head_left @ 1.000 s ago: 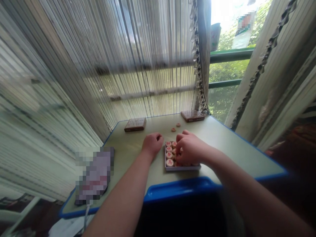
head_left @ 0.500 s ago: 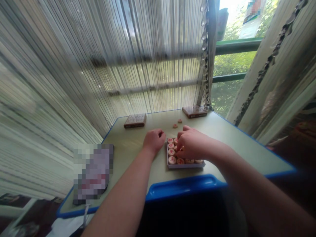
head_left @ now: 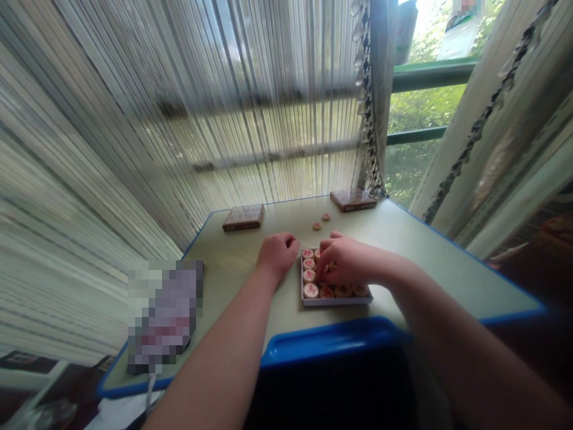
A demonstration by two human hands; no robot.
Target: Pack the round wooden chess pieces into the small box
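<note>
A shallow white tray (head_left: 335,301) near the table's front edge holds several round wooden chess pieces (head_left: 310,291) with red characters. My right hand (head_left: 351,261) rests over the tray's upper middle, fingers curled and pinched on a piece I can only partly see. My left hand (head_left: 277,254) lies on the table just left of the tray as a loose fist, and nothing shows in it. Two loose wooden pieces (head_left: 321,222) lie on the table beyond the tray.
The pale green table (head_left: 416,251) has a blue rim. A brown flat box (head_left: 244,217) lies at the back left, another (head_left: 353,200) at the back right by the curtain. A blurred-out object (head_left: 163,316) sits at the front left corner. Striped curtains hang close behind.
My right hand has drawn back a little over the tray, and the front row of pieces shows more. The camera view shifted slightly. My left hand has stayed beside the tray.
</note>
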